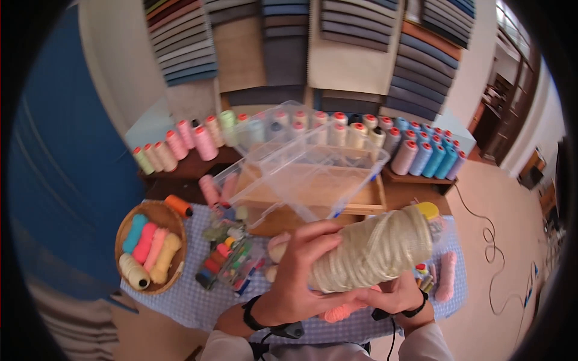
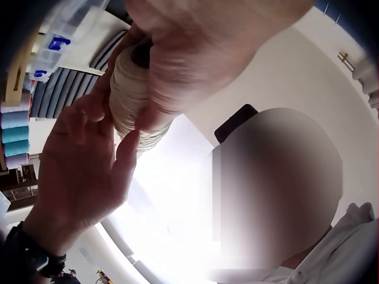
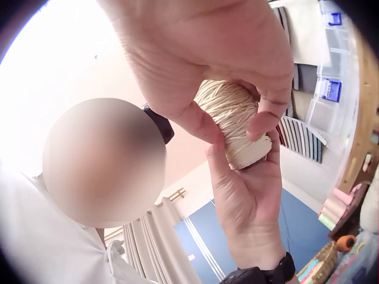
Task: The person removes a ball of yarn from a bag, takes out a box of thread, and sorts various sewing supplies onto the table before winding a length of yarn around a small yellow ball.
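Observation:
A large cone of cream cord (image 1: 373, 249) with a yellow cap at its upper right end is held tilted above the front of the table. The left hand (image 1: 298, 280) grips its left end, thumb below and fingers over the top. From beneath, the right hand (image 1: 397, 293) holds the cone, its fingers partly hidden by it. In the left wrist view both the left hand (image 2: 198, 53) and right hand (image 2: 83, 168) curl round the cord (image 2: 127, 97). The right wrist view shows the cord (image 3: 231, 118) between the right hand (image 3: 207, 47) and left hand (image 3: 251, 207).
An open clear plastic case (image 1: 289, 174) stands behind the hands. A wicker basket (image 1: 122, 231) of yarn is at the left, beside small boxes of coloured items (image 1: 238, 265). Thread cones line the back shelf (image 1: 391, 178); a pink skein (image 1: 446, 277) lies at the right.

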A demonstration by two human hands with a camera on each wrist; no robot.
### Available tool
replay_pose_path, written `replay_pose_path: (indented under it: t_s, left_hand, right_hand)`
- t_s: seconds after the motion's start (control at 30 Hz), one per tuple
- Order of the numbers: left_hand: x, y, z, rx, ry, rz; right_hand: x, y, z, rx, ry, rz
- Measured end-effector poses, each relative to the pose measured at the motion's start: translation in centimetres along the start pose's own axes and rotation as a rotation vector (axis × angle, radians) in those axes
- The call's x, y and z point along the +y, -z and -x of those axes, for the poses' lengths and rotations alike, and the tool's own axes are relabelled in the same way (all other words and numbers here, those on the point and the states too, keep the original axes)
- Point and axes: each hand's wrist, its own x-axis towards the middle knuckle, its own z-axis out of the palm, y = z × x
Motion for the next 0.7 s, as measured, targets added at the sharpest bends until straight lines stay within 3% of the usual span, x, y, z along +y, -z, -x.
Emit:
replay_pose_path:
  t_s: [0.1,0.17,0.23,0.3,0.43,0.5,0.6,0.63,0.7]
  left_hand:
    - [0.8,0.2,-0.2,-0.022,-0.012,-0.078]
    - [1.0,-0.1,0.1,0.013,-0.001,-0.134]
    - [0.4,-0.8,0.6,0.052,-0.088,-0.216]
    - [-0.2,-2.1,1.2,0.01,-0.12,-0.245]
    - [0.6,-2.2,1.1,-0.035,-0.013,-0.049]
    - [1.0,-0.9,0.6,-0.091,0.026,0.043]
    - [0.8,1.5,0.0,-0.248,0.132,0.244]
    - [0.6,1.8,-0.2,-0.246,0.221,0.287]
    - [-0.4,2.0,0.0,-0.324,0.428,0.422]
  right_hand:
    - [0.4,0.1,1.3,-0.113,-0.112,-0.139]
    - [-0.3,-0.3,1.3,0.128,-0.282,-0.39]
    - [0.6,-0.5,1.3,0.122,-0.285,-0.332]
    - [1.9,-0.4,1.8,0.329,-0.149,-0.186]
    - [1.1,-0.3,1.3,0.496,-0.213,-0.276]
    - [0.7,-0.1,1.2,0.488,-0.263,-0.187]
    - [0.6,0.8,1.4,0.333,-0.203,0.029]
    - [0.6,0.9,1.1,0.365,-0.206,0.044]
    - [-0.1,0.8,-0.3,0.192,-0.294,-0.116]
